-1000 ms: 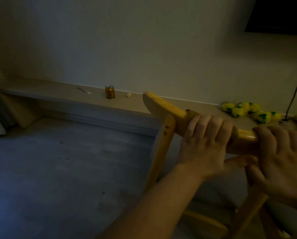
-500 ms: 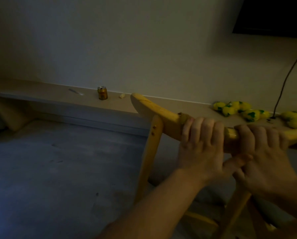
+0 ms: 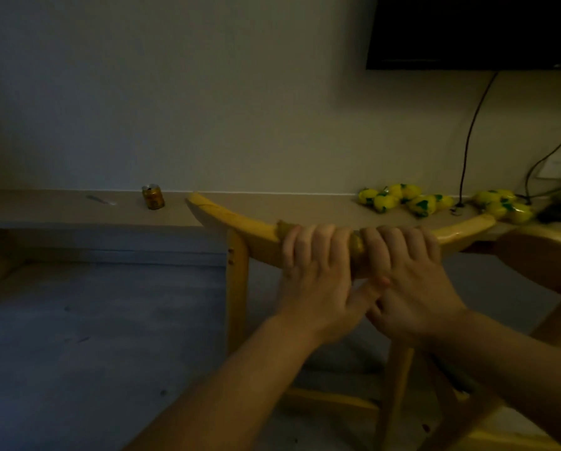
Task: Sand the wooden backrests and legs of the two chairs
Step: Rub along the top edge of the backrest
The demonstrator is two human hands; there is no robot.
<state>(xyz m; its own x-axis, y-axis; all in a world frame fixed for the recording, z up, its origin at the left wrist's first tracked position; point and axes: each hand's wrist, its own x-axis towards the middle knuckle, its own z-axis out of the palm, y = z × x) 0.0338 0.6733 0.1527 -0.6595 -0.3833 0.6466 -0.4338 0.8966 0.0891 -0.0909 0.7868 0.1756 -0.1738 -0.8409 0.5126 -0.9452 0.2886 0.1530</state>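
the chair backrest (image 3: 240, 224) is pale yellow wood, its legs (image 3: 236, 288) the same tone. the pad (image 3: 357, 247) under the hands is dull mustard. far left, the can (image 3: 153, 197) is gold-orange. far right, the packets (image 3: 402, 198) are bright yellow with green patches. the floor (image 3: 93, 336) is mottled blue-grey, the wall (image 3: 207, 92) cream, the screen (image 3: 467, 30) black.

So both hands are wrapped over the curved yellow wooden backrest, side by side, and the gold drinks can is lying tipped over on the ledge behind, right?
Not quite. In the head view the gold drinks can stands upright on the ledge, not tipped over. The rest holds: the left hand and right hand grip the curved yellow wooden backrest side by side.
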